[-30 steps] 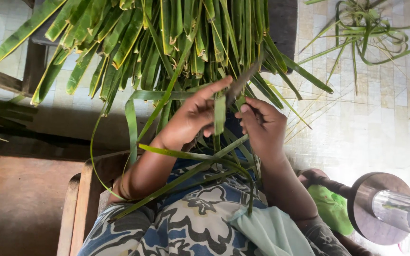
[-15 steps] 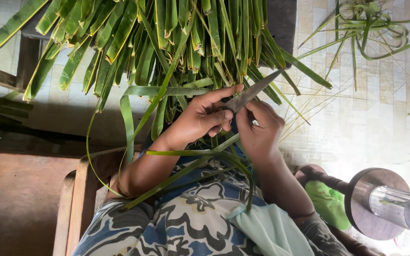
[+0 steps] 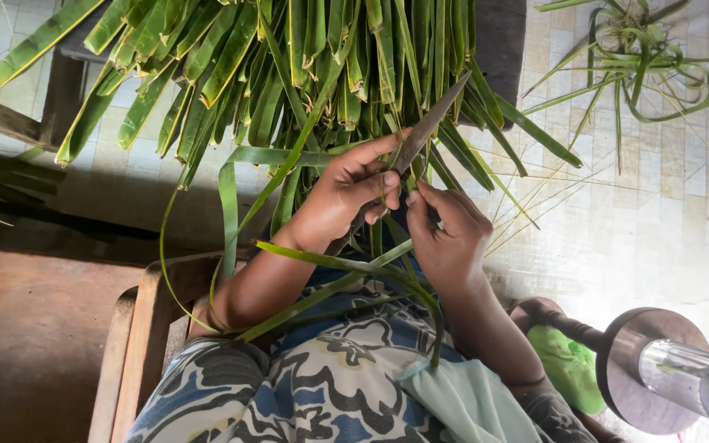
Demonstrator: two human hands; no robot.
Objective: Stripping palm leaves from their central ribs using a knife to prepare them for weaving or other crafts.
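Fingers (image 3: 383, 187) of both hands pinched on one green leaf strip (image 3: 377, 238), knife (image 3: 424, 131) laid against it.

Near the lap, the left hand (image 3: 342, 197) clamps the dull blade pointing to 1 o'clock; the right hand (image 3: 449, 234) grips the narrow strip at 6 o'clock. This looks like slitting the leaf, calling for a steady pull. Farther, at 12 o'clock, hangs a bundle of stiff, glossy leaves (image 3: 289, 74).

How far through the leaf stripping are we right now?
Done: stripped green strips and thin ribs lie on the floor to the right. In hand: the left hand holds a leaf while the right hand works beside a knife. Left: a large bundle of leaves ahead looks uncut.
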